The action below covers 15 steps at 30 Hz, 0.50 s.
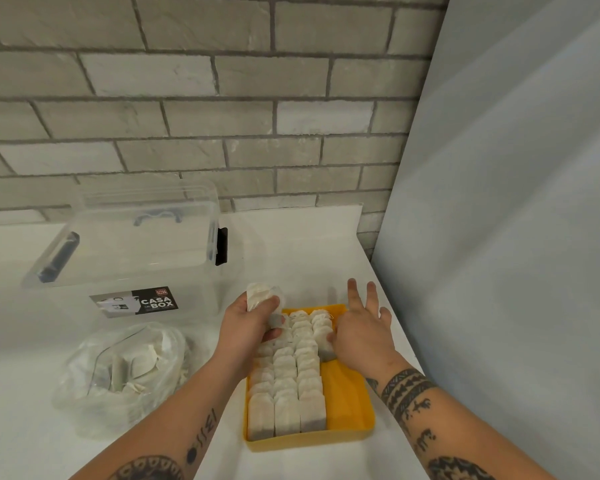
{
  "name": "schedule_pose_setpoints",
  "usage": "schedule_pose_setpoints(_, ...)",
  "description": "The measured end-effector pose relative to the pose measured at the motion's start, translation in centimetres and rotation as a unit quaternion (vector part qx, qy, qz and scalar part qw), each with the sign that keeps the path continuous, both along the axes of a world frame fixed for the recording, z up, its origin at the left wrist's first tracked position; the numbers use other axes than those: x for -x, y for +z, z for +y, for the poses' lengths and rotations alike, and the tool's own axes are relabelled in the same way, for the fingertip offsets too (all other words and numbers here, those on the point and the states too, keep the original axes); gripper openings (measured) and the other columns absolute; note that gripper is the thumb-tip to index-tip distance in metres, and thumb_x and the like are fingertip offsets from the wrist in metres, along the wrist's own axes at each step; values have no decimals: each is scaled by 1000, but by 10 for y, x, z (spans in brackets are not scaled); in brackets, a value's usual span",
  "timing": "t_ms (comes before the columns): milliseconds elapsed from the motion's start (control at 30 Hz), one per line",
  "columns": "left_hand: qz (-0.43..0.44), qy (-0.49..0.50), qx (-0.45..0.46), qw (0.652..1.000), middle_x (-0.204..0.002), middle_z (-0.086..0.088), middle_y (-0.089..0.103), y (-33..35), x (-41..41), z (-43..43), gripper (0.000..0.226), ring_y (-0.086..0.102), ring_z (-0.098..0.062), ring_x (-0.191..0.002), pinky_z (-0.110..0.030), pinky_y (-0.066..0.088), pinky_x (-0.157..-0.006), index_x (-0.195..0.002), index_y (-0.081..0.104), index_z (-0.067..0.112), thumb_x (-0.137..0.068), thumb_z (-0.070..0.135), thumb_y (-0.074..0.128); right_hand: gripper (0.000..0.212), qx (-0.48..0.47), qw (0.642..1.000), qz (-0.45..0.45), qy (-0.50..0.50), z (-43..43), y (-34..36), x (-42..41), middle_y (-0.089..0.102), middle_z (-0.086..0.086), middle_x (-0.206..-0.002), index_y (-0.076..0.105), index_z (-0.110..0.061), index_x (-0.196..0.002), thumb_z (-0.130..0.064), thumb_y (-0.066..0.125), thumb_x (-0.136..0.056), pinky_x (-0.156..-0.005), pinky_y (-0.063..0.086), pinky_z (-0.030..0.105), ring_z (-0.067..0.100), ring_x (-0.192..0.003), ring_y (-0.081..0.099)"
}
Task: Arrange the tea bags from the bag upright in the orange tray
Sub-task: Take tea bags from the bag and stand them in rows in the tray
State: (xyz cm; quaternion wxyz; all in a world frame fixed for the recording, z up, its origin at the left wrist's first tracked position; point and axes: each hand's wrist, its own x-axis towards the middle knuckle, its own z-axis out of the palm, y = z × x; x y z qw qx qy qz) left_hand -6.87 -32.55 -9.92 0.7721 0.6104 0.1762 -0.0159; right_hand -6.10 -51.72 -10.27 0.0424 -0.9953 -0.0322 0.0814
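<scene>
Paper tea bags (261, 295) sit clamped in the left hand's (252, 327) grip; right hand (362, 332), grip apart, props the short row (323, 336) beside it, liable to topple if released.

Yellow-orange tray (347, 393), lower centre; off-white tea bags (284, 370); white table (291, 244); pale grey brick-pattern wall (187, 98) across the top. Clear box (136, 244) at left bears black clips (221, 246) and a black label (142, 301) with white lettering.
</scene>
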Motion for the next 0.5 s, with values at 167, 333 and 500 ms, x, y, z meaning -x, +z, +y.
schedule_pose_setpoints(167,13,-89,54,994,-108,-14,71,13,6,-10,21,72,-29,-91,-33,59,-64,-119,66,18,-99,20,61,24,-195,976,-97,-9,0,34,6,55,-5,-139,69,-29,-115,-30,49,-101,-104,39,38,18,-128,46)
schedule_pose_setpoints(333,-3,-148,58,987,-109,-14,75,17,16,-28,25,71,-25,-91,-30,59,-69,-119,69,16,-97,27,67,13,-448,893,-33,-29,5,50,16,68,-18,-99,67,-31,-108,-36,62,-97,-75,50,17,-1,-87,63)
schedule_pose_setpoints(500,-12,-156,0,988,-97,-10,75,15,22,-37,24,69,-21,-84,-29,57,-66,-115,70,15,-94,26,71,16,-433,898,-60,-53,-7,45,23,61,-15,-73,61,-32,-79,-31,67,-94,-56,39,7,-4,-65,56)
